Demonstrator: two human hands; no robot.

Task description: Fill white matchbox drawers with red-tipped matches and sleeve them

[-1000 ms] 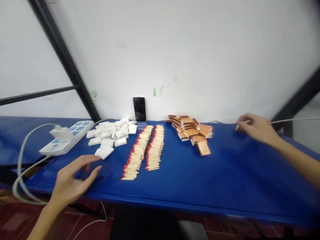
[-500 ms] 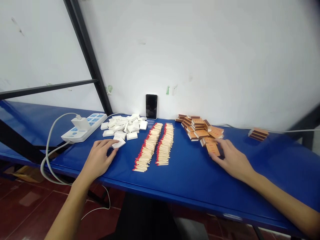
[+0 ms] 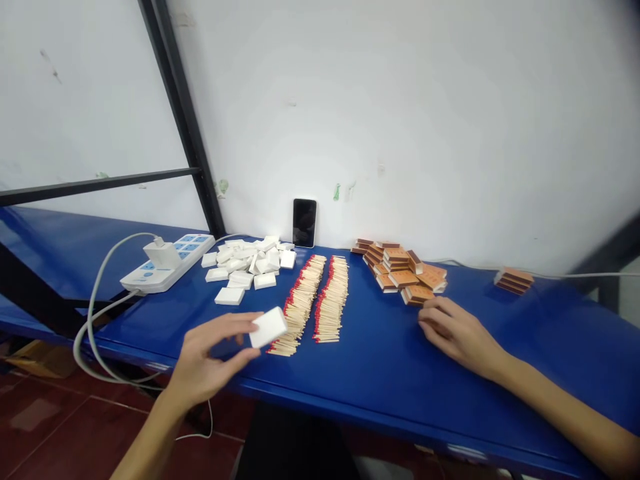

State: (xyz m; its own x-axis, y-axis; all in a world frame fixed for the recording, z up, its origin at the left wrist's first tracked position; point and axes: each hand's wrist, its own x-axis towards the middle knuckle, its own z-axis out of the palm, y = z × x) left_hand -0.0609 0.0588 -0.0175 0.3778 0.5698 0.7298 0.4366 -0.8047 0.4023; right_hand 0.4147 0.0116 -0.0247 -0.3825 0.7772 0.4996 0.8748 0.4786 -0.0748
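Observation:
My left hand (image 3: 213,350) pinches a white matchbox tray (image 3: 269,327) between thumb and fingers, raised just left of the near end of the left match row. A pile of white matchbox trays (image 3: 245,261) lies beyond that hand. Two long rows of red-tipped matches, the left row (image 3: 300,303) and the right row (image 3: 331,300), run side by side down the middle. My right hand (image 3: 457,337) rests with curled fingers at the near edge of a heap of orange-brown matchbox sleeves (image 3: 400,270). Whatever is under its fingers is hidden.
A dark-screened phone (image 3: 305,223) leans against the wall behind the matches. A white power strip (image 3: 170,263) with a plug and cables sits at the left. A small stack of matchbox sleeves (image 3: 513,281) stands at the right on the blue table (image 3: 380,373).
My left hand has lifted the white tray and moved right and nearer. My right hand has shifted slightly nearer, its fingers more curled; the sleeve it touched no longer shows.

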